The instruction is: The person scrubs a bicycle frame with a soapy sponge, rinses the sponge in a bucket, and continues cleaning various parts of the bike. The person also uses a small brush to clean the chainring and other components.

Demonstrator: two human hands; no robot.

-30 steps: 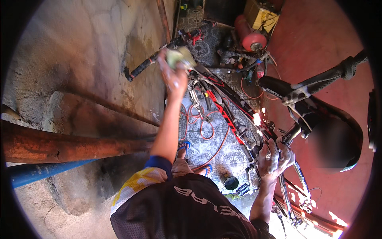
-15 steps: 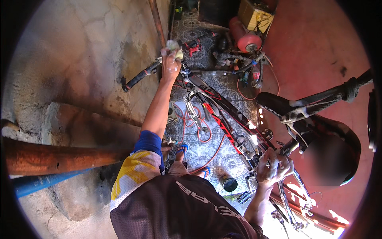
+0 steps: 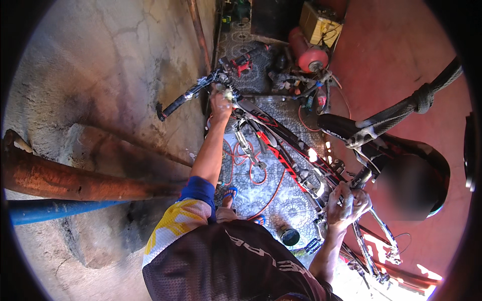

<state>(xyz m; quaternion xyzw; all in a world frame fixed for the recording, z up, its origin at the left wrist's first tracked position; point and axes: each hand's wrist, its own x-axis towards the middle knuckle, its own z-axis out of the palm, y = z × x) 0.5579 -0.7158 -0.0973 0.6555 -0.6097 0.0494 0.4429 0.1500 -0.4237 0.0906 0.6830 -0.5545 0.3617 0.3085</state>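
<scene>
A black bicycle frame [image 3: 275, 145] with red and white markings slants from upper left to lower right, wet and streaked with suds. My left hand [image 3: 220, 106] is closed on a pale yellowish, foamy sponge [image 3: 228, 94], pressed to the head tube just below the handlebar [image 3: 187, 95]. Most of the sponge is hidden by the fingers. At the other end, my right hand [image 3: 347, 205], wet with foam, is curled round the frame below the saddle [image 3: 335, 127]. The exact tube it grips is partly covered. A thick dark rope [image 3: 424, 98] runs down to the saddle.
An orange hose [image 3: 271, 200] loops over the patterned floor tiles. A dark pot [image 3: 289, 236] stands near my feet. Beyond the frame are a red tank [image 3: 314, 59] and a yellow box [image 3: 320, 25]. A rusty pipe [image 3: 90, 180] and a blue pipe [image 3: 65, 211] cross at left.
My left hand has come down from the handlebar's middle to the head tube with the sponge. My right hand keeps its hold on the frame.
</scene>
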